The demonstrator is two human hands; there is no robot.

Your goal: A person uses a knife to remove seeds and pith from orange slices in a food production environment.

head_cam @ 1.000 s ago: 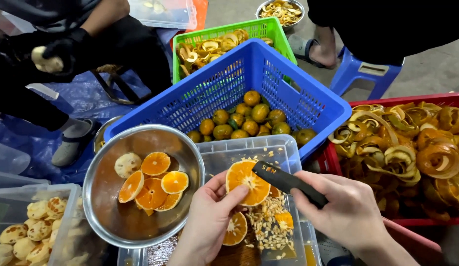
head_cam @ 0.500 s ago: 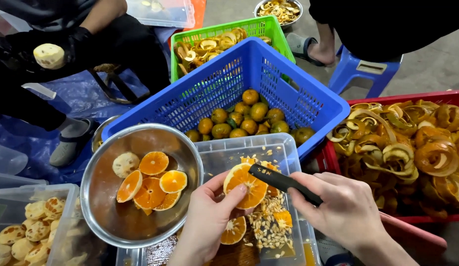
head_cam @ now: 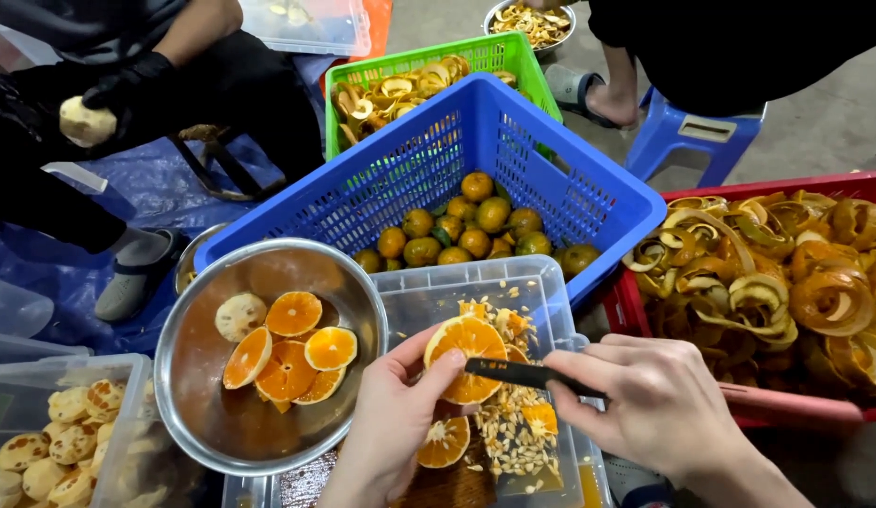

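Over one clear tub (head_cam: 551, 292), left hand (head_cam: 396, 414) holds one orange half (head_cam: 468, 353); right hand (head_cam: 659, 404) one knife (head_cam: 523, 374).

Fruit-prep workshop: blue crate (head_cam: 513, 141) w/ citrus, red peel crate (head_cam: 739, 188), concrete floor.

Orange halved fruit (head_cam: 468, 354) above a clear tub (head_cam: 429, 293), beside blue (head_cam: 589, 202), green (head_cam: 358, 80) and red (head_cam: 786, 185) crates.
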